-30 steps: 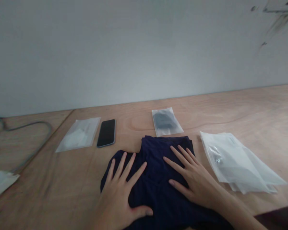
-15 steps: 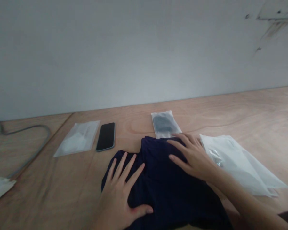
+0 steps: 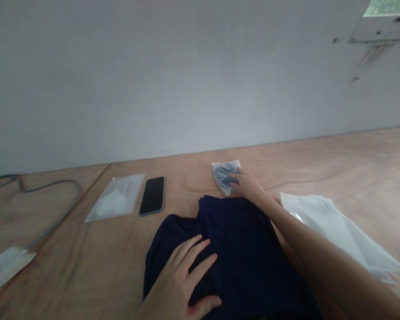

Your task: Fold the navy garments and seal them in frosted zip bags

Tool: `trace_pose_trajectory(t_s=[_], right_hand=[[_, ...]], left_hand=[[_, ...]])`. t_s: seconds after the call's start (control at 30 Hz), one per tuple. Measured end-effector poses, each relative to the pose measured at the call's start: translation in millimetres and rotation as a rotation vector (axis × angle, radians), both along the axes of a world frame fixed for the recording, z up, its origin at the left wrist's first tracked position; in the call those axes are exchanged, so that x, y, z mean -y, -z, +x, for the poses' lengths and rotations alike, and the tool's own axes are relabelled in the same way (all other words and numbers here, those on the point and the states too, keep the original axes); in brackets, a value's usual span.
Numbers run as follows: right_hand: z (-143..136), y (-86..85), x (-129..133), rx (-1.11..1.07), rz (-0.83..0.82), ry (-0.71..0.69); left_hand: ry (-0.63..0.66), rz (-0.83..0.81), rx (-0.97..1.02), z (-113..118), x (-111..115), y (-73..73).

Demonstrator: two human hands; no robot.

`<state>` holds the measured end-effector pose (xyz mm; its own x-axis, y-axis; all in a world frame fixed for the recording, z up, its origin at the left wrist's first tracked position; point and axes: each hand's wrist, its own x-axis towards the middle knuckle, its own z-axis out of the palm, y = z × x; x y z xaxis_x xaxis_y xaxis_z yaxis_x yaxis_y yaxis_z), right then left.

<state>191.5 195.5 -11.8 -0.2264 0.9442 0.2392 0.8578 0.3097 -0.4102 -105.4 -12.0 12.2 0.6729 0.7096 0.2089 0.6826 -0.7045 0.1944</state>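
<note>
A dark navy garment (image 3: pixel 243 249) lies folded on the wooden table in front of me. My left hand (image 3: pixel 183 275) rests on its left part with fingers spread, gripping nothing. Beyond the cloth's far edge, my right hand (image 3: pixel 246 184) pinches the right side of a small frosted plastic packet (image 3: pixel 224 172). Something dark shows through the packet, and its surface is creased under the grip. My right forearm passes over the garment's right edge.
A smartphone (image 3: pixel 152 195) and a translucent bag (image 3: pixel 115 200) lie at the left on the wooden table (image 3: pixel 86 266). White plastic bags (image 3: pixel 333 226) lie at the right. A grey cable (image 3: pixel 58 222) and a white power strip (image 3: pixel 8 269) are far left. A wall (image 3: pixel 170 80) stands behind.
My right hand has left the garment, reached farther out and taken hold of the packet, which is now bent. My left hand has slid slightly nearer and rightward on the cloth.
</note>
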Motion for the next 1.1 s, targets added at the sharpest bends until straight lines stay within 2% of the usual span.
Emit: trace_pose_trajectory(t_s=[0.1, 0.17, 0.23, 0.33, 0.4, 0.5, 0.57, 0.63, 0.67, 0.73, 0.87, 0.97, 1.1], right_hand=[[0.7, -10.8, -3.8, -0.035, 0.008, 0.027], [6.4, -24.9, 5.1, -0.067, 0.034, 0.048], [15.3, -40.5, 29.9, -0.103, 0.081, 0.070], [29.5, -54.4, 94.3, -0.170, 0.201, 0.072], [35.7, -49.6, 143.6, -0.177, 0.244, 0.070], [37.3, -21.5, 203.5, -0.129, 0.246, 0.054], [34.7, 0.2, 227.4, -0.082, 0.236, 0.043], [31.7, 12.3, 238.2, -0.038, 0.219, 0.030], [30.7, 12.8, 239.1, -0.022, 0.211, 0.021], [29.8, 3.2, 231.9, -0.027, 0.197, 0.015], [27.0, -32.6, 184.5, -0.096, 0.173, -0.010], [16.6, -46.1, 134.9, -0.043, 0.058, -0.071], [-2.2, -40.6, 88.2, -0.019, -0.038, -0.124]], left_hand=[[-0.007, -0.032, 0.005, -1.5, -1.3, 2.0], [-0.009, -0.038, 0.001, -2.4, -1.9, 2.4], [-0.008, -0.038, -0.005, -3.2, -2.0, 2.7], [-0.006, -0.043, -0.010, -3.6, -1.7, 2.2], [-0.015, -0.043, -0.004, -2.5, -2.0, 0.8], [-0.032, -0.052, 0.006, 1.5, -4.0, -2.8], [-0.042, -0.059, 0.018, 6.0, -6.6, -6.5], [-0.065, -0.068, 0.041, 12.3, -10.7, -12.0], [-0.085, -0.073, 0.057, 16.2, -13.6, -15.4], [-0.129, -0.093, 0.096, 26.0, -22.4, -23.1], [-0.227, -0.222, 0.221, 51.6, -54.7, -33.5], [-0.287, -0.294, 0.249, 70.8, -87.1, -30.0], [-0.349, -0.406, 0.262, 84.8, -118.7, -17.2]])
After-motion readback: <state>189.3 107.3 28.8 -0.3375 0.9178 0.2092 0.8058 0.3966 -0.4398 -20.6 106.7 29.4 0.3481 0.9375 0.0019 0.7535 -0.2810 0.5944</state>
